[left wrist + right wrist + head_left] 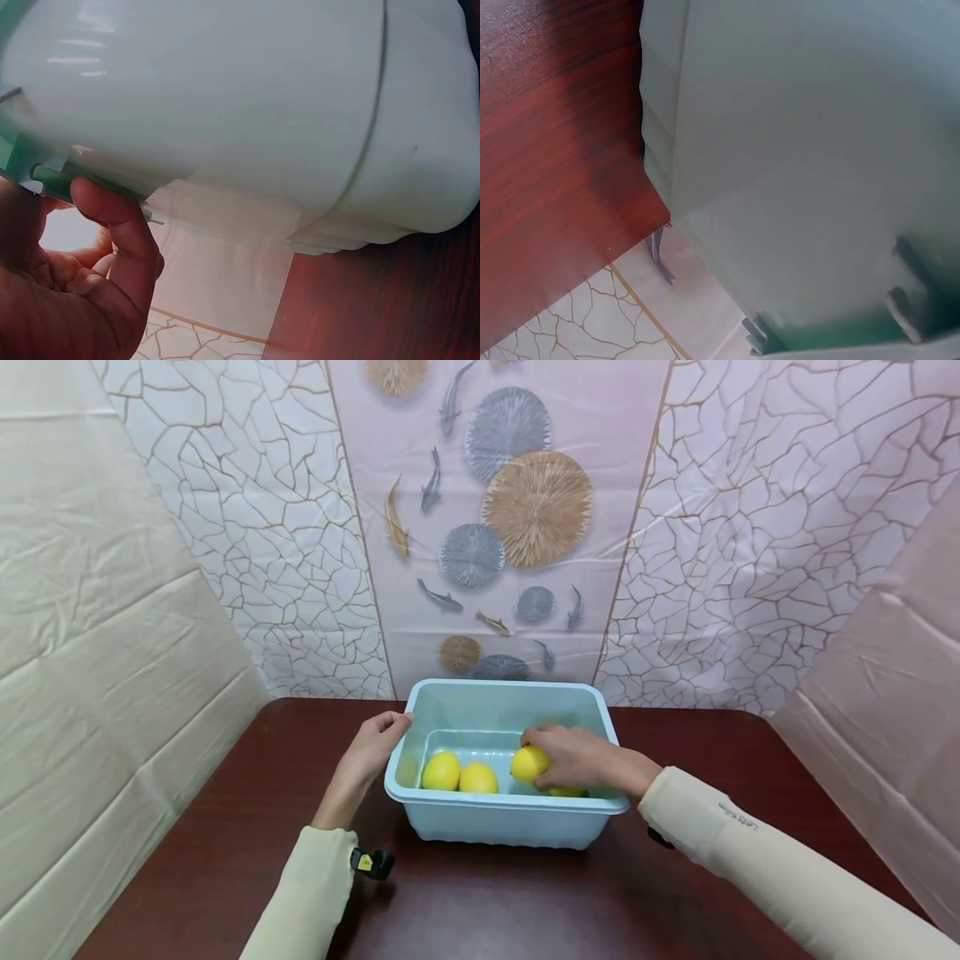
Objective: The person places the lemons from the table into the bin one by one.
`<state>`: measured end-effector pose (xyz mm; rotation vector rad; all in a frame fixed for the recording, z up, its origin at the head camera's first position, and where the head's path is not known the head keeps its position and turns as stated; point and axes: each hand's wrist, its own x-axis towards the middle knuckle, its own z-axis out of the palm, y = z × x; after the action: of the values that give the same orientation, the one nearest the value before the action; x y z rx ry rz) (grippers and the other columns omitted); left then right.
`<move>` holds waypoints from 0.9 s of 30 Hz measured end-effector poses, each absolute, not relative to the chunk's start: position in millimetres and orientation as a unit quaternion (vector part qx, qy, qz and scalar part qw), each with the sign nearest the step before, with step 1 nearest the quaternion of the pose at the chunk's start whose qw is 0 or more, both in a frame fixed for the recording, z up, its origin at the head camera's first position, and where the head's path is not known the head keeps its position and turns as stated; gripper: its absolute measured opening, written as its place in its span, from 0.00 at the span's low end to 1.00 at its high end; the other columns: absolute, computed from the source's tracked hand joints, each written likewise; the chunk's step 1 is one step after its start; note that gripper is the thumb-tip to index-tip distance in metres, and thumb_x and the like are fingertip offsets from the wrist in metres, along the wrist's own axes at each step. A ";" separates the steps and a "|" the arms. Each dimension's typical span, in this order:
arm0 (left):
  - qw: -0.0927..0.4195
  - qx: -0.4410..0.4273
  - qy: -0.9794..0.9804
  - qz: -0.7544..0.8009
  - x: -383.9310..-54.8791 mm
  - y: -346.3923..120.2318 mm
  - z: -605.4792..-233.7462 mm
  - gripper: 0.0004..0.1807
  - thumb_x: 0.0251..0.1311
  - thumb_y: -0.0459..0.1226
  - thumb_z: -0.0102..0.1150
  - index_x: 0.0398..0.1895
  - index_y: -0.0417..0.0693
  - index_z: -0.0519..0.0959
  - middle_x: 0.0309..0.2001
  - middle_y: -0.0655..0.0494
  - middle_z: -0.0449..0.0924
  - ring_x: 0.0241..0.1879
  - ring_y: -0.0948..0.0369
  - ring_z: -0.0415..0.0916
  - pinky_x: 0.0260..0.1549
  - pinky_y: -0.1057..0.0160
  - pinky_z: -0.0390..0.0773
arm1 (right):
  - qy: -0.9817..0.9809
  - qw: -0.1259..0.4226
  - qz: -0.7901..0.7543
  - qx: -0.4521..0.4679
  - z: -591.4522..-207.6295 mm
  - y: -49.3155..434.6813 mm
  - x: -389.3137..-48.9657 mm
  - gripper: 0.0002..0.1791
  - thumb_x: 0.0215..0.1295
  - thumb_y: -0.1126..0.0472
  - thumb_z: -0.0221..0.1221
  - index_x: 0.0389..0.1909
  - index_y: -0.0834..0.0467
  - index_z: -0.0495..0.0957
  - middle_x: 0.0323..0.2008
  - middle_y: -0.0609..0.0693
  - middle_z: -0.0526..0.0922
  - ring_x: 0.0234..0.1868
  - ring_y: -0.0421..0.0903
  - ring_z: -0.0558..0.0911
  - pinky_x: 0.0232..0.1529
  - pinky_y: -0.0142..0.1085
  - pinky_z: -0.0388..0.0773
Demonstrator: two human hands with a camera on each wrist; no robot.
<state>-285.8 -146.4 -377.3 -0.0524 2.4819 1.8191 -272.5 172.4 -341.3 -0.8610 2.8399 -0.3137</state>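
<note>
A light blue plastic basin [502, 820] stands on the table with several lemons in it. Two whole lemons [441, 772] lie at its left front corner. Inside the basin, my right hand [581, 757] grips another lemon [529, 763] between thumb and fingers. Part of one more lemon [567, 792] shows beneath that hand. My left hand [372, 747] holds the basin's left rim; in the left wrist view its thumb [112, 202] bends against the rim's underside. The right wrist view shows only the basin's outer wall [795, 150], and the right hand is hidden there.
The dark red-brown table [480, 902] extends around the basin. Behind it hangs a patterned cloth [487, 527] with fish and round motifs. Plain pale cloth [90, 652] slopes along the left side, and similar cloth [885, 693] along the right.
</note>
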 end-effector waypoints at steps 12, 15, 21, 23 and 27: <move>0.042 -0.020 0.805 0.592 -283.2 -147.1 -381.9 0.24 0.78 0.52 0.52 0.51 0.38 0.80 0.45 0.46 0.81 0.42 0.57 0.78 0.40 0.66 0.79 | 0.945 0.120 -0.063 -0.298 -354.9 166.8 -279.9 0.26 0.62 0.51 0.74 0.58 0.57 0.80 0.41 0.47 0.80 0.37 0.46 0.76 0.41 0.43 0.76; 0.044 -0.018 0.805 0.591 -283.2 -145.6 -382.1 0.24 0.78 0.52 0.52 0.51 0.38 0.80 0.45 0.47 0.81 0.43 0.57 0.78 0.41 0.65 0.79 | 0.943 0.131 -0.060 -0.299 -357.6 167.0 -280.7 0.26 0.63 0.51 0.73 0.58 0.57 0.80 0.42 0.46 0.81 0.38 0.45 0.76 0.43 0.44 0.76; 0.041 -0.014 0.805 0.592 -285.7 -145.0 -379.3 0.24 0.78 0.52 0.52 0.50 0.38 0.80 0.45 0.46 0.81 0.43 0.56 0.78 0.41 0.65 0.78 | 0.932 0.160 -0.075 -0.316 -359.2 167.2 -284.3 0.23 0.67 0.55 0.72 0.59 0.57 0.80 0.45 0.46 0.82 0.42 0.45 0.77 0.50 0.45 0.77; 0.039 -0.014 0.804 0.593 -286.1 -145.1 -378.0 0.24 0.78 0.52 0.52 0.51 0.38 0.80 0.45 0.46 0.81 0.43 0.57 0.78 0.41 0.65 0.79 | 0.927 0.167 -0.082 -0.327 -357.8 166.5 -284.6 0.23 0.68 0.58 0.71 0.61 0.58 0.80 0.48 0.47 0.83 0.45 0.45 0.77 0.54 0.45 0.78; 0.032 -0.016 0.803 0.595 -286.2 -145.6 -377.6 0.23 0.78 0.50 0.52 0.50 0.37 0.80 0.44 0.47 0.81 0.41 0.57 0.78 0.39 0.66 0.78 | 0.916 0.176 -0.087 -0.351 -355.4 164.4 -284.5 0.24 0.68 0.61 0.71 0.63 0.61 0.80 0.56 0.52 0.84 0.50 0.47 0.78 0.60 0.47 0.77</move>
<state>-286.2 -145.6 -377.6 -0.0478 2.4728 1.8303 -284.5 164.4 -355.4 -0.9940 2.5932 -0.2458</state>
